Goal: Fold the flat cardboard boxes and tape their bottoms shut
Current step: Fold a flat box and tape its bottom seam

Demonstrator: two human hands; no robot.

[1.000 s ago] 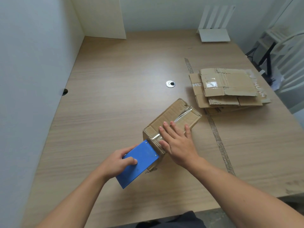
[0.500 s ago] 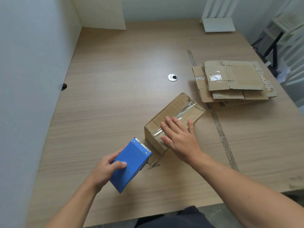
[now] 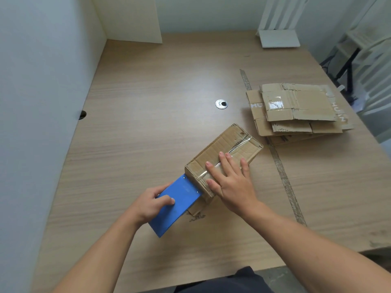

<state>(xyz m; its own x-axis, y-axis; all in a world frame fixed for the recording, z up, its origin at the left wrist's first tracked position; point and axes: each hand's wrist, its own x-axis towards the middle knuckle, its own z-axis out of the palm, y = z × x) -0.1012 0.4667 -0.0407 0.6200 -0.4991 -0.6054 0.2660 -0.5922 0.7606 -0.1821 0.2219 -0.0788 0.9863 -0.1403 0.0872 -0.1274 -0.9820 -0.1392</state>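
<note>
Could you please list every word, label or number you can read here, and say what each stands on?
"HU": white print on a lower sheet of the flat cardboard stack, the rest covered.
"HUM": white print, turned sideways, at that stack's right edge; possibly cut off.
No readable print on the blue tape dispenser or the folded box.

Wooden table (image 3: 148, 123); metal grommet (image 3: 221, 104) mid-table; white router (image 3: 280, 40) at far edge.

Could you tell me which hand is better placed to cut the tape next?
Probably the left hand: it grips the dispenser at the box's near end, while the right hand presses flat on top.
</note>
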